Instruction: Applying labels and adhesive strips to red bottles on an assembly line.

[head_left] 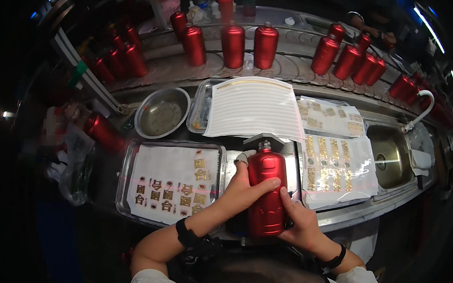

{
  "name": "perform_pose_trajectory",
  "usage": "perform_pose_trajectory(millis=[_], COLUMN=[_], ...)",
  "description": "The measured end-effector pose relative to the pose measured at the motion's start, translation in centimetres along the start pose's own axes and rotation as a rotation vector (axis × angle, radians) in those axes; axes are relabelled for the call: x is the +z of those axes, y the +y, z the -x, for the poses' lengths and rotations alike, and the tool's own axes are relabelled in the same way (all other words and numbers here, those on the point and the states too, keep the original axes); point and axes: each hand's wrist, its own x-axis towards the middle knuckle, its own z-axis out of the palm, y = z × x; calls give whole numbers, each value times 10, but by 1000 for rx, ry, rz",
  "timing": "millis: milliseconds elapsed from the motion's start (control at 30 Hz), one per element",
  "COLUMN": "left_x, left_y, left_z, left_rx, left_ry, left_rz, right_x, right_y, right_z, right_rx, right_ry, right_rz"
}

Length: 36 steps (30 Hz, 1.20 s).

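Holding a red bottle point(267, 193) upright between both hands, close to the body at the near edge of the bench point(351, 214). Left hand point(241, 189), grip closed round the bottle's left flank, thumb laid across the front, one fingertip wrapped in pale tape, apparently for protection. Right hand point(298, 219), grip closed low on the right side, steadying the base. Held front-on to the eyes, seemingly so the face can be worked or checked. Bottle: glossy metallic red, cylindrical, rounded shoulder, embossed relief on the lower body, small silver neck under a dark flat-topped cap. Black bands on both wrists. Just left, a steel tray point(124, 184) lined in white, gold-and-red emblem stickers point(170, 192) spread flat, within easy reach of the left hand. Just right, clear sheets of gold labels point(331, 164), likewise at hand. Beyond, a white lined sheet point(255, 107) over a second tray, an empty steel bowl point(162, 113) beside it. Small sink point(389, 157) with white tap at far right. Farthest, rows of matching red bottles point(232, 45) standing along a curved conveyor point(173, 68), well apart from the held one. Another person's hand near the far right; detail too dark to tell.
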Motion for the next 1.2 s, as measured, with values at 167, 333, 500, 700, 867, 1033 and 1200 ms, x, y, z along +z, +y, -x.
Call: perform_pose_trajectory(millis=[167,333,500,700,867,1033,1200], left_x=[-13,-84,-175,-179,-191,-191,-160], left_y=[-6,-1,-24,-20,-24,-20,16], left_z=[-6,-4,-25,-40,-43,-43,-7], left_rx=[71,4,303,578,544,505,540], left_ry=[-14,168,525,610,509,543,329], left_rz=[-172,-520,-1231,-1350,-1347,-1380,-1160], right_x=[7,-27,-29,-27,-32,-37,-41], right_y=[9,16,29,31,28,22,10], right_z=[-4,-6,-17,-15,-14,-13,-24], right_rx=[-38,291,334,321,336,305,253], right_ry=[18,-348,-353,-369,-373,-378,-335], right_rz=[65,-287,-362,-272,-267,-215,-251])
